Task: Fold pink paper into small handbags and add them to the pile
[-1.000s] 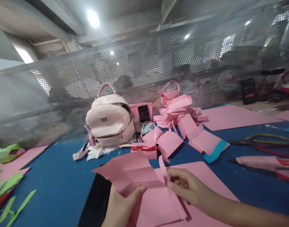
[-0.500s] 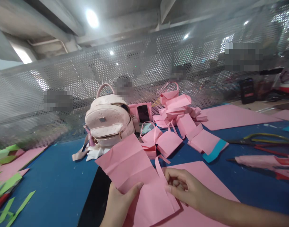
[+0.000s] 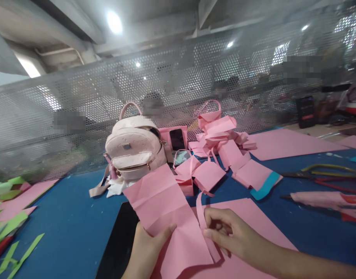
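Two hands work toward the near edge of the blue table (image 3: pixel 70 224); the left hand (image 3: pixel 147 248) is closed, thumb on top, on a creased pink sheet (image 3: pixel 163 197), which it holds tilted above a large pink sheet (image 3: pixel 265 228); the right hand (image 3: pixel 234 232) is curled, thumb and forefinger pinched together on a narrow pink strip (image 3: pixel 199 207) at the creased sheet's right side, though I cannot tell whether the two are joined. One flat black object (image 3: pixel 116 236) shows beside the left hand.

Between the hands and the far edge, one pale backpack (image 3: pixel 131 145) and one heap of folded pink paper (image 3: pixel 217 133) block the way; the heap's pieces overlap too much to count; two small pink pieces with handles (image 3: pixel 209 176) lie in front of it, and one blue strip (image 3: pixel 267 186) rests on a folded piece to their right.

Toward the right edge lie one pair of scissors (image 3: pixel 297 175) and, just nearer, one pink glue gun (image 3: pixel 314 197); two phones (image 3: pixel 177 139) stand near the far edge, one beside the backpack, one farther right; green scraps (image 3: pixel 29 252) lie toward the left edge; one perforated screen (image 3: pixel 99 104) rises along the far edge.
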Demonstrator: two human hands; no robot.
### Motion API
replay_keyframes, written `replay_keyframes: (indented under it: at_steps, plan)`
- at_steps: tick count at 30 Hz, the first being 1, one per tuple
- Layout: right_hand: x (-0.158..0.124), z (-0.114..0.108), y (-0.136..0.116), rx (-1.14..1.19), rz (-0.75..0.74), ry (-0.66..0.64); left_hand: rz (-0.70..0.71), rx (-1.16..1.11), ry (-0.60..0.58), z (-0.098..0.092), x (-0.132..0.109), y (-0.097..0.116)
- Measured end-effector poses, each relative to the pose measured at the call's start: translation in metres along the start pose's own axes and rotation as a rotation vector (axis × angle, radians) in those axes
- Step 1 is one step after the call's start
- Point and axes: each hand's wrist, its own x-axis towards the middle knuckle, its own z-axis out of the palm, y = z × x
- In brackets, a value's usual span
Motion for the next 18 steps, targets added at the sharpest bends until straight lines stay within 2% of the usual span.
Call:
replay_keyframes:
  at_steps: [4, 8, 18]
  plan:
    - [0.0015, 0.0008, 0.0054, 0.025, 0.02, -0.001, 0.008, -0.018, 0.042, 0.0003, 0.0016, -0.0017]
    - [0.0012, 0.0014, 0.002, 0.016, 0.044, 0.009, 0.008, -0.029, 0.03, 0.001, 0.0006, -0.0008]
    - [0.0014, 0.0006, 0.0027, -0.004, -0.002, 0.049, 0.013, -0.032, 0.049, 0.0011, 0.001, 0.001]
